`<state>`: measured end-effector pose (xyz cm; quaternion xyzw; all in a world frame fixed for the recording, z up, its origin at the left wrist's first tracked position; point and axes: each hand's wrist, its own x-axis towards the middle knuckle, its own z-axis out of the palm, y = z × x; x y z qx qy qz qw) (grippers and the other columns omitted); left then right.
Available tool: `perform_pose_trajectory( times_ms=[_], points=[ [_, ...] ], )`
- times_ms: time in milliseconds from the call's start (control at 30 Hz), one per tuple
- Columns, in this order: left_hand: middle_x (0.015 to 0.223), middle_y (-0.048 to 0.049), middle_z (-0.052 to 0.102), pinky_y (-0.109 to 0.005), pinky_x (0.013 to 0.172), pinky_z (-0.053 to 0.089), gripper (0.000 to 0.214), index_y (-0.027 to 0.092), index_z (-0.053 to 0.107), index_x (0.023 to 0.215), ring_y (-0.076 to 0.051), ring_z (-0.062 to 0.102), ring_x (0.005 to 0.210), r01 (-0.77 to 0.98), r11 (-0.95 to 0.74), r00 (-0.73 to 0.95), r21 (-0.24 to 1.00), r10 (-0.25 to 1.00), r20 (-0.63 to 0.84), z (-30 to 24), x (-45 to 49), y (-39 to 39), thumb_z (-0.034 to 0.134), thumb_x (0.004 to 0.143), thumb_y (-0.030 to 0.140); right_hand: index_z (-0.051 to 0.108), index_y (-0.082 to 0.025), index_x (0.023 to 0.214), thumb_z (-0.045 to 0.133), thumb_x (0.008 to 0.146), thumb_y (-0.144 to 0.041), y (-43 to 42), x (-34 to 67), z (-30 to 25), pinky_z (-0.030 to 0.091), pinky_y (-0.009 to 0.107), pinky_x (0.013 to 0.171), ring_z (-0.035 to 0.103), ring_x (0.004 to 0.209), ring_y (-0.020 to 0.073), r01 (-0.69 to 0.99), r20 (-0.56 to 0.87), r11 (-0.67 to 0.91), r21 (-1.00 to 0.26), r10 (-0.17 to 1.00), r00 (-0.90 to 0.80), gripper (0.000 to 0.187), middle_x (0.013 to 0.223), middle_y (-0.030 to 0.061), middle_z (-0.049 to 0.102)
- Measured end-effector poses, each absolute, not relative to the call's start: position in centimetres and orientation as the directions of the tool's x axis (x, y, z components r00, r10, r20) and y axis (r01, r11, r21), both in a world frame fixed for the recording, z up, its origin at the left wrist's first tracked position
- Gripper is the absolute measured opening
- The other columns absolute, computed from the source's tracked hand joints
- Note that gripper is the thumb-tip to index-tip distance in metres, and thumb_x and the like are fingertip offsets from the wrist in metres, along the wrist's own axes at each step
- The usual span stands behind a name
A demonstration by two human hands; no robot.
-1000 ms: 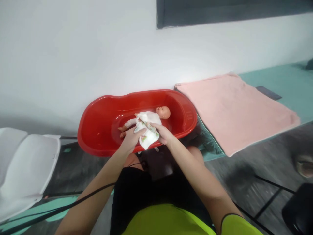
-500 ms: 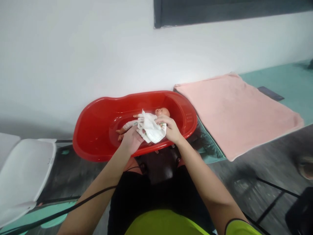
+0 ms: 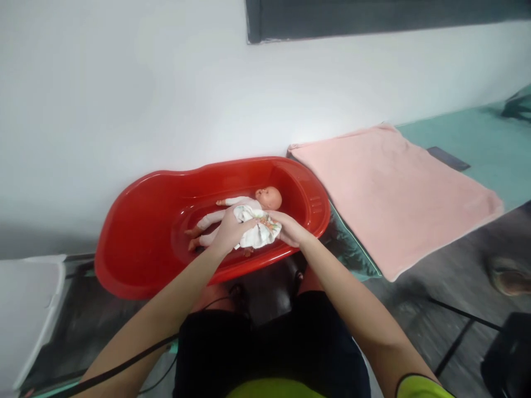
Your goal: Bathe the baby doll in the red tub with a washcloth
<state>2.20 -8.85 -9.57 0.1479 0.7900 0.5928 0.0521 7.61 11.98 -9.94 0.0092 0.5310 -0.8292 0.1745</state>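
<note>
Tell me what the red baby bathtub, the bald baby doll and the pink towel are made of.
The red baby bathtub looks like glossy moulded plastic: bright highlights, moulded ridges near the rim. The bald baby doll's head looks like smooth vinyl or hard plastic, with a slight sheen. The pink towel seems a soft matte pile fabric, probably terry, lying in loose folds.

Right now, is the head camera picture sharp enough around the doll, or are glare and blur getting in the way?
Head view: the baby doll and white cloth read fairly clearly; glare leaves pale highlights along the red tub's rim; the floor at lower right looks smeared; wide-angle distortion stretches the frame's edges.
</note>
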Motion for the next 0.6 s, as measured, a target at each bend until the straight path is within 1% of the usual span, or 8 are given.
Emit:
perform_pose_trajectory(
  times_ms=[67, 100, 200, 267, 300, 400, 500, 600],
  points=[
    [0.126, -0.0092, 0.083, -0.047, 0.115, 0.061, 0.033, 0.022, 0.081, 0.123, -0.032, 0.078, 0.123, 0.265, 0.291, -0.925, 0.919, 0.345, 0.157, -10.4, 0.7, -7.8, 0.082, 0.091, 0.029, 0.083, -0.016, 0.119, 0.091, 0.083, -0.042, 12.5, 6.1, -11.2, 0.064, 0.033, 0.091, 0.078, 0.102, 0.0251, 0.316, -0.235, -0.307, -0.898, -0.274, -0.933, 0.045, 0.116, 0.0125, 0.083],
    [0.13, -0.0093, 0.082, -0.046, 0.116, 0.061, 0.035, 0.021, 0.08, 0.127, -0.032, 0.077, 0.125, 0.281, 0.323, -0.923, 0.904, 0.347, 0.163, -11.0, -0.2, -7.4, 0.081, 0.092, 0.029, 0.084, -0.014, 0.113, 0.091, 0.082, -0.039, 13.1, 5.1, -11.8, 0.064, 0.033, 0.088, 0.077, 0.096, 0.0244, 0.297, -0.243, -0.259, -0.919, -0.219, -0.945, 0.04, 0.109, 0.0121, 0.083],
    [0.142, -0.0129, 0.077, -0.046, 0.117, 0.058, 0.048, 0.019, 0.073, 0.142, -0.032, 0.074, 0.131, 0.256, 0.505, -0.941, 0.824, 0.325, 0.093, -13.6, -2.6, -7.1, 0.077, 0.096, 0.032, 0.084, -0.014, 0.108, 0.077, 0.092, -0.035, 16.0, 1.3, -13.1, 0.063, 0.034, 0.085, 0.077, 0.088, 0.0242, 0.194, -0.193, 0.004, -0.981, 0.111, -0.975, 0.027, 0.098, 0.0105, 0.084],
    [0.147, -0.0166, 0.074, -0.049, 0.122, 0.053, 0.049, 0.017, 0.07, 0.146, -0.035, 0.07, 0.137, 0.28, 0.631, -0.939, 0.723, 0.336, 0.07, -15.6, -3.9, -7.0, 0.073, 0.101, 0.034, 0.084, -0.016, 0.122, 0.067, 0.1, -0.029, 18.1, -1.5, -13.6, 0.064, 0.036, 0.094, 0.079, 0.099, 0.0262, 0.141, -0.046, 0.272, -0.952, 0.325, -0.944, 0.031, 0.107, 0.0108, 0.085],
    [0.15, -0.0182, 0.073, -0.05, 0.126, 0.049, 0.048, 0.016, 0.069, 0.147, -0.037, 0.067, 0.141, 0.311, 0.676, -0.933, 0.667, 0.352, 0.078, -16.6, -4.4, -6.9, 0.071, 0.102, 0.034, 0.082, -0.016, 0.132, 0.063, 0.102, -0.025, 18.8, -3.0, -13.8, 0.063, 0.037, 0.101, 0.079, 0.108, 0.027, 0.126, 0.036, 0.397, -0.909, 0.376, -0.926, 0.037, 0.115, 0.0115, 0.085],
    [0.154, -0.0216, 0.068, -0.051, 0.133, 0.04, 0.053, 0.013, 0.067, 0.15, -0.041, 0.059, 0.149, 0.381, 0.718, -0.914, 0.582, 0.388, 0.119, -19.0, -5.6, -5.5, 0.071, 0.101, 0.034, 0.072, -0.016, 0.154, 0.053, 0.105, -0.015, 19.3, -6.6, -14.9, 0.057, 0.039, 0.116, 0.076, 0.124, 0.0278, 0.106, 0.154, 0.633, -0.767, 0.342, -0.927, 0.052, 0.137, 0.0167, 0.079],
    [0.153, -0.0247, 0.066, -0.051, 0.133, 0.038, 0.062, 0.011, 0.063, 0.153, -0.043, 0.057, 0.15, 0.354, 0.743, -0.925, 0.568, 0.367, 0.097, -20.7, -7.0, -3.1, 0.074, 0.099, 0.04, 0.071, -0.016, 0.156, 0.054, 0.106, -0.015, 18.3, -8.6, -16.6, 0.057, 0.039, 0.115, 0.076, 0.123, 0.0298, 0.116, 0.079, 0.742, -0.66, 0.222, -0.972, 0.053, 0.144, 0.0206, 0.074],
    [0.161, -0.0284, 0.06, -0.052, 0.134, 0.034, 0.081, 0.009, 0.057, 0.158, -0.045, 0.05, 0.156, 0.275, 0.809, -0.953, 0.52, 0.3, 0.037, -22.0, -8.8, -0.8, 0.083, 0.093, 0.049, 0.067, -0.015, 0.161, 0.056, 0.108, -0.018, 17.6, -9.3, -18.2, 0.056, 0.04, 0.118, 0.074, 0.128, 0.0304, 0.146, -0.014, 0.784, -0.603, 0.172, -0.985, 0.055, 0.148, 0.0214, 0.071]
  ],
)
